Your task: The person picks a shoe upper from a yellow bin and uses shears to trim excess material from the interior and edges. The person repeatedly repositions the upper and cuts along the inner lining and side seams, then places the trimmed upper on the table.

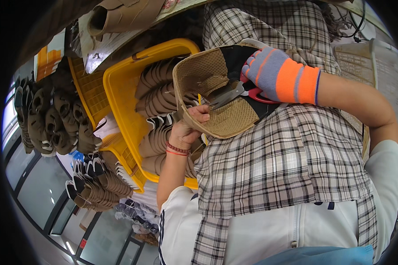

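My right hand [269, 75], in a grey and orange knit glove, is closed round the red handles of a pair of scissors [229, 96]. The scissors' metal blades lie inside a brown and black shoe upper [241, 115], pointing toward my left hand. My bare left hand [191, 125], with a beaded bracelet and a red cord at its wrist, pinches the left side of the shoe upper. The upper is held opening toward me over my checked apron [278, 159]. My right fingertips are partly hidden behind the upper and the handles.
A yellow basket [115, 95] at the left holds rows of stacked brown shoe uppers [157, 95]. Further left are more brown uppers [53, 119] and a stack with white edges [95, 187]. A brown piece [124, 20] lies on a worktable edge [170, 20] above the basket.
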Tool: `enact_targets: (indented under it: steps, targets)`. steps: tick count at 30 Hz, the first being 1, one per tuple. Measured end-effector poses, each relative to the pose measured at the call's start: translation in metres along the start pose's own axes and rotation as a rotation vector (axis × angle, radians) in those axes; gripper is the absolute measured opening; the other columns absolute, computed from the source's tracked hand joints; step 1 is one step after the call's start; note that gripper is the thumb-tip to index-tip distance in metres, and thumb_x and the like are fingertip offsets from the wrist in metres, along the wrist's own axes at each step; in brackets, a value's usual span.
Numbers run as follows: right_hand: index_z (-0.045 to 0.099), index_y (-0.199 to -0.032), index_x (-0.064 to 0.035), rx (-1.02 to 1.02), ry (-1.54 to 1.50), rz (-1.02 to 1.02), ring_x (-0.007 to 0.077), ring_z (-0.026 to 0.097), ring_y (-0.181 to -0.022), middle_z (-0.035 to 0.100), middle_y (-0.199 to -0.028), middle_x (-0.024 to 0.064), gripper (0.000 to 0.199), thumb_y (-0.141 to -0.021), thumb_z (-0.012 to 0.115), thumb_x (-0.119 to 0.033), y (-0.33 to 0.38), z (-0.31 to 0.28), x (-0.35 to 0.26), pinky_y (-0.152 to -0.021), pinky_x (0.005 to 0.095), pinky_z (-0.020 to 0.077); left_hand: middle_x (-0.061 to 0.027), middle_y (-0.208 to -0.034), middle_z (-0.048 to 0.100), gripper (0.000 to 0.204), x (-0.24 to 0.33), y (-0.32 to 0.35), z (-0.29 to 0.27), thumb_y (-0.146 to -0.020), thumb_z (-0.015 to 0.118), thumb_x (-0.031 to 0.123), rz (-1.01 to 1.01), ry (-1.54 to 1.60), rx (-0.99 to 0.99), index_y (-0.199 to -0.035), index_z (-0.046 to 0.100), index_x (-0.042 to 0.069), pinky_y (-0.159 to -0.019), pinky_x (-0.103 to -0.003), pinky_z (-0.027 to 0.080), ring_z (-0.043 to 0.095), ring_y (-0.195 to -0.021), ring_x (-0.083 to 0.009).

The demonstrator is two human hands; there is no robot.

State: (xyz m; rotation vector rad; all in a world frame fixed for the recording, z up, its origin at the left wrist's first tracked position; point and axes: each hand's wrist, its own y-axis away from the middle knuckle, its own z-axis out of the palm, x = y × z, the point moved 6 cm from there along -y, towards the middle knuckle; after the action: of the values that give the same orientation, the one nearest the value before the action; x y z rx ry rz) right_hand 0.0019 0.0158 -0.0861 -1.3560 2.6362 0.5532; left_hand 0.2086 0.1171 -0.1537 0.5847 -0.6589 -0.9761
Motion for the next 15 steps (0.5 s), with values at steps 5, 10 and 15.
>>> enact_targets:
  steps: [5, 10, 15]
  targets:
    - [0.067, -0.097, -0.0142, 0.018, 0.067, -0.017, 0.019, 0.066, -0.078, 0.066, -0.078, 0.0023, 0.023, -0.078, 0.065, -0.028, -0.005, -0.007, -0.003, -0.069, 0.0292, 0.0499, -0.0132, -0.107, 0.064, 0.031, 0.001, -0.003, 0.003, -0.08, 0.065, 0.0, 0.029, 0.019, -0.03, -0.109, 0.058, -0.008, -0.087, -0.03, 0.051, 0.063, -0.097, -0.02]
    - [0.064, -0.101, -0.0132, -0.095, -0.074, 0.167, 0.0215, 0.067, -0.073, 0.066, -0.078, 0.0026, 0.027, -0.079, 0.065, -0.03, 0.012, 0.002, 0.026, -0.063, 0.0333, 0.052, -0.0124, -0.105, 0.065, 0.029, 0.01, -0.008, 0.012, -0.079, 0.066, 0.0, 0.058, -0.049, -0.012, -0.107, 0.06, -0.008, -0.085, -0.028, 0.051, 0.063, -0.095, -0.0194]
    - [0.062, -0.102, -0.009, 0.111, -0.127, 0.158, 0.0263, 0.063, -0.083, 0.064, -0.089, 0.0093, 0.035, -0.075, 0.068, -0.031, 0.045, -0.016, 0.047, -0.073, 0.0349, 0.0512, -0.0104, -0.098, 0.067, 0.028, 0.016, -0.012, -0.001, -0.075, 0.07, -0.001, 0.176, -0.094, 0.09, -0.102, 0.062, -0.005, -0.077, -0.025, 0.054, 0.065, -0.084, -0.0165]
